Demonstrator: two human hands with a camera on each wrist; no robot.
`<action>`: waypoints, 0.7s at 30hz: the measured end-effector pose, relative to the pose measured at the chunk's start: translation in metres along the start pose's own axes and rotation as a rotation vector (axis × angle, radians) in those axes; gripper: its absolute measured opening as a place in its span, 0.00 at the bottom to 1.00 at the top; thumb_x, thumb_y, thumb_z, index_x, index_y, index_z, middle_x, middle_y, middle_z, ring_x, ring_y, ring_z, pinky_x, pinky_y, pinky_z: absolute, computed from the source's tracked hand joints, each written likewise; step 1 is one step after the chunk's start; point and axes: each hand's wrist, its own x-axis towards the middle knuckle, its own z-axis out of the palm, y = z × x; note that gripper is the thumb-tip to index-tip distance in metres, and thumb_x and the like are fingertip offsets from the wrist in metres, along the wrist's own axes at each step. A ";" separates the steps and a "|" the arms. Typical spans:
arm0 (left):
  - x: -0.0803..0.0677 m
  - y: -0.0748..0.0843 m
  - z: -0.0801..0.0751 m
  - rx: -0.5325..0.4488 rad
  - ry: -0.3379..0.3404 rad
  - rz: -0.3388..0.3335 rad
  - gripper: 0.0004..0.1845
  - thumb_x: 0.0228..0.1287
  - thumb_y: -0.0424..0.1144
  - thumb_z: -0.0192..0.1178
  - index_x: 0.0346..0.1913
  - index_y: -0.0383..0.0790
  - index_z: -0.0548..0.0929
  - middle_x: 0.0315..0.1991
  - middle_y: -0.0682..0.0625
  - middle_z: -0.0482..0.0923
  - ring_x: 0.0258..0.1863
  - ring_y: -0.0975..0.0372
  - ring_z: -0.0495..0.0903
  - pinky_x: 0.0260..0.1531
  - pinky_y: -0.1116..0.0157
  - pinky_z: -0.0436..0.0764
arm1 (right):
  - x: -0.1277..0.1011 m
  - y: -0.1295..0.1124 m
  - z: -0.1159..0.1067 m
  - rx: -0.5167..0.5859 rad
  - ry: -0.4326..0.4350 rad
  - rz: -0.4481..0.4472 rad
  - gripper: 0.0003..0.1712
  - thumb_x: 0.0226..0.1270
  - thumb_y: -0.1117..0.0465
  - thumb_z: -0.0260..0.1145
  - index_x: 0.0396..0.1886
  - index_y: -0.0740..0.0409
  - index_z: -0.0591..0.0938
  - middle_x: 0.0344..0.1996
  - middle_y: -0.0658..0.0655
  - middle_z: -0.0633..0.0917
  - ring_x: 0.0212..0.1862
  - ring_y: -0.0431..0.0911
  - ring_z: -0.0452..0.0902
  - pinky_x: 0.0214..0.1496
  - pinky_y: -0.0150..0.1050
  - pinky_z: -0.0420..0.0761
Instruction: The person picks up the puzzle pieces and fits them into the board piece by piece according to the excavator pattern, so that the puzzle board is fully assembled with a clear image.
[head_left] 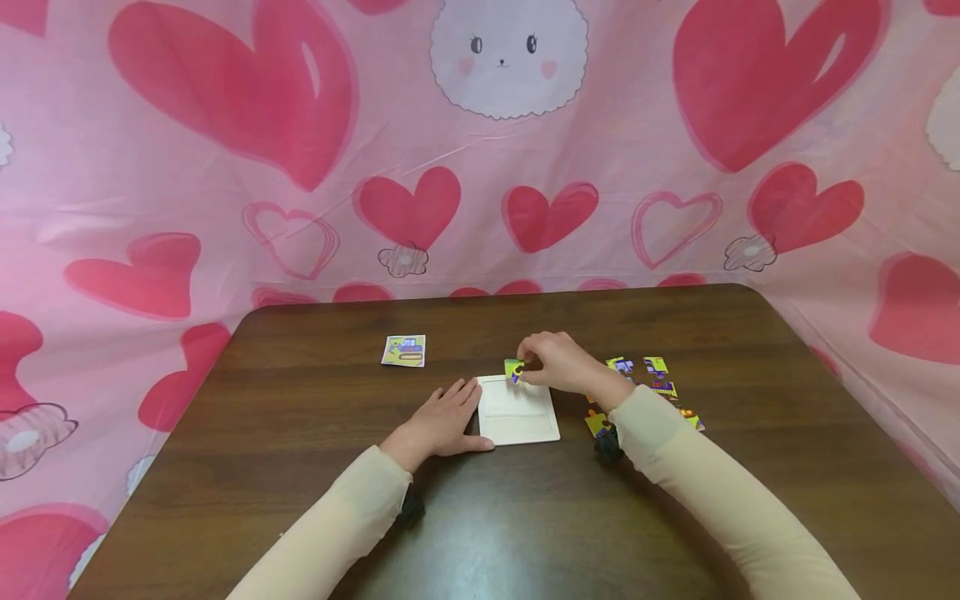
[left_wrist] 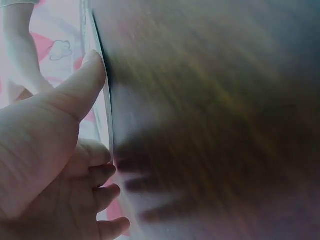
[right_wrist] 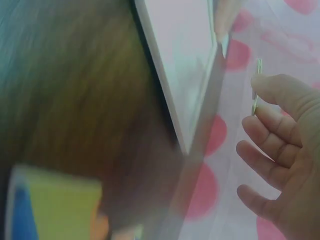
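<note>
A white square puzzle tray [head_left: 517,412] with a raised rim lies on the table. My left hand [head_left: 444,422] rests at its left edge, fingers and thumb extended along the rim; in the left wrist view the thumb [left_wrist: 82,87] touches the tray's edge. Above the tray's far edge my right hand [head_left: 562,364] pinches a yellow, green and purple jigsaw piece [head_left: 513,370] between thumb and fingers. The right wrist view shows that piece [right_wrist: 256,87] edge-on, raised off the tray, with the other fingers loosely curled.
Several loose jigsaw pieces [head_left: 663,387] lie right of the tray, partly hidden by my right arm. A small picture card [head_left: 403,351] with a vehicle lies at the back left. The brown table [head_left: 322,417] meets a pink heart-patterned cloth [head_left: 480,242] behind.
</note>
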 end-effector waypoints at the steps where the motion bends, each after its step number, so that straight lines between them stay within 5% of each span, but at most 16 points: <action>1: 0.000 0.000 0.000 0.005 -0.002 -0.001 0.48 0.57 0.63 0.55 0.70 0.33 0.53 0.71 0.42 0.47 0.69 0.51 0.46 0.63 0.49 0.51 | 0.002 -0.003 0.003 0.001 -0.010 -0.006 0.11 0.54 0.57 0.70 0.34 0.56 0.80 0.30 0.50 0.80 0.36 0.44 0.74 0.48 0.50 0.67; 21: 0.001 -0.001 0.002 0.032 0.005 0.005 0.49 0.57 0.64 0.53 0.70 0.34 0.52 0.71 0.42 0.46 0.69 0.51 0.45 0.63 0.49 0.50 | 0.021 -0.020 0.034 -0.076 -0.151 0.010 0.10 0.51 0.58 0.71 0.32 0.56 0.81 0.25 0.47 0.74 0.32 0.43 0.67 0.37 0.40 0.68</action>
